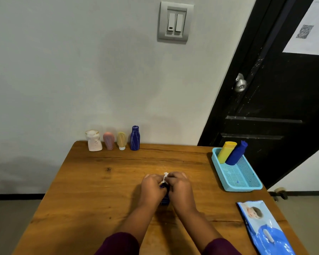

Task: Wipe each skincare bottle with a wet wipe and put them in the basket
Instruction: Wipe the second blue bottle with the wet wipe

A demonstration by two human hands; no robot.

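At the middle of the wooden table [92, 190] both my hands close around a small dark blue bottle [164, 199], mostly hidden between them. My left hand [152, 187] grips the bottle. My right hand [179, 186] pinches a white wet wipe [165, 176] against the bottle's top. Along the wall at the back stand a white bottle [94, 140], a pink tube [109, 140], a yellowish tube [121, 140] and a tall blue bottle [135, 138]. The turquoise basket [247, 183] at the right holds a yellow bottle [226, 151] and a blue bottle [236, 153], both leaning.
A blue pack of wet wipes [265, 229] lies at the table's near right corner. A black door [276, 92] with a metal knob stands behind the basket. The grey wall with a light switch [175, 23] backs the table.
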